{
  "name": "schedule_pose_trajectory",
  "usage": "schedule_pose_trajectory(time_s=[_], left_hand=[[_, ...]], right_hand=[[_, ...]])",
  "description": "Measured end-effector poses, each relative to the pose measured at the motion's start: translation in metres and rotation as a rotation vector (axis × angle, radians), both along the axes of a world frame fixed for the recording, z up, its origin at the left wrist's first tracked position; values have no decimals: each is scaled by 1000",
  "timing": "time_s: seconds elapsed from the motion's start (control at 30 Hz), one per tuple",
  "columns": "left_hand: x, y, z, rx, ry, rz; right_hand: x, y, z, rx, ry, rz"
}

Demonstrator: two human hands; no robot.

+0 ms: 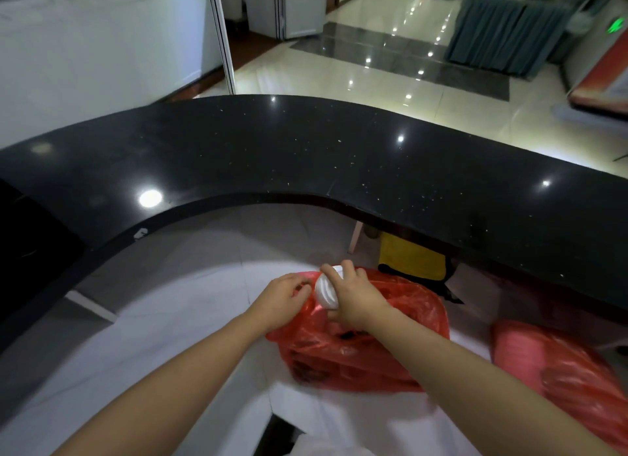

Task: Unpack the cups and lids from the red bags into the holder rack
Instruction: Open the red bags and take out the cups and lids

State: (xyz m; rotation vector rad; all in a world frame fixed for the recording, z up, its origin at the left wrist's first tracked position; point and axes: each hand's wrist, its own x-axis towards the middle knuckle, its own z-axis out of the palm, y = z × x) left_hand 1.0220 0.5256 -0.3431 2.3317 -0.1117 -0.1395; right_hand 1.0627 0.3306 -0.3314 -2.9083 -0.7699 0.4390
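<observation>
A red plastic bag [356, 353] sits on the pale floor below the counter, its mouth open toward me. My right hand [353, 296] grips a stack of white lids [324, 290] just above the bag's mouth. My left hand [283, 301] pinches the bag's red edge beside the lids. A second red bag [560, 374] lies at the lower right, showing a ribbed stack through the plastic. No holder rack is in view.
A curved black stone counter [306, 156] arcs across the middle of the view above the bags. A yellow cloth [409, 260] lies under the counter behind the bag. Shiny tiled floor stretches beyond the counter.
</observation>
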Motion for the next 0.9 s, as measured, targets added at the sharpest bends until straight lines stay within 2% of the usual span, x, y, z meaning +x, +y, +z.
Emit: schedule_pose_trajectory(time_s=[0.1,0.2,0.27,0.47,0.63,0.77,0.9], left_hand=[[-21,-18,24,-507,175,106],[-38,-28,33,-753,232,246],[-48,-31,33,-836,256,346],[-98,-19,45,-1066,328,478],[-171,-12,49,-1096,302,611],[-248,-9,44,-1222,261,784],[-328,5,41,-1187,239,906]], right_hand=[[-8,-1,17,49,-31,23],[-22,4,29,87,-52,42],[-33,9,32,120,-67,75],[-74,11,37,325,-26,140],[-112,13,40,420,68,368],[-157,24,35,503,173,493],[-213,55,27,508,271,611]])
